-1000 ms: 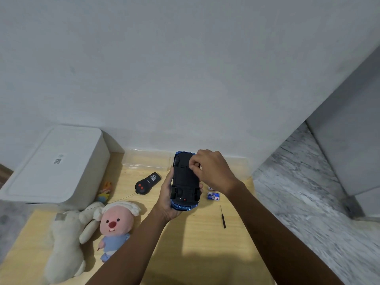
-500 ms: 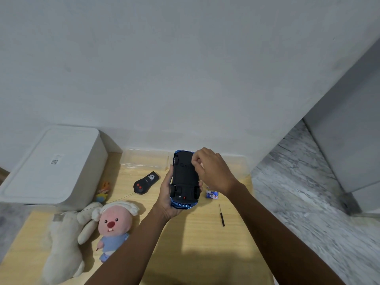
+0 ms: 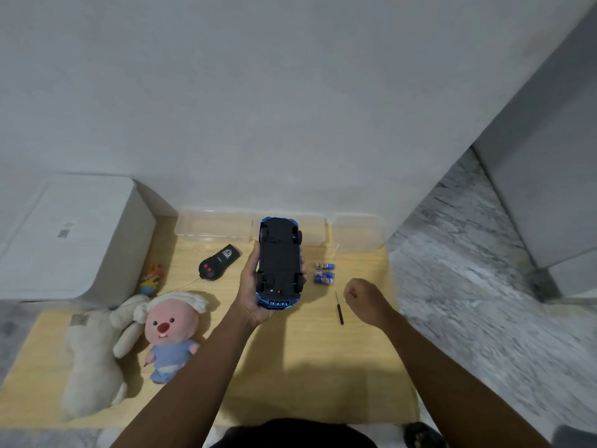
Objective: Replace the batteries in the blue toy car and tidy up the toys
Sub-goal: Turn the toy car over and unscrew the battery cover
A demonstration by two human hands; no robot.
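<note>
Head view: blue toy car (image 3: 280,263) held belly-up in left hand (image 3: 255,292), above table's (image 3: 290,367) far edge.
Right hand (image 3: 361,302) clenched by screwdriver (image 3: 339,308); contents cannot be told. Loose one-handed grasp risks car being dropped.

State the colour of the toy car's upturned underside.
Black, on the blue toy car; head view.

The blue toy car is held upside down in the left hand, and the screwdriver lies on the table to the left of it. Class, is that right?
Not quite. The head view shows the blue toy car upside down in the left hand, but the screwdriver lies to its right, on the table.
</note>
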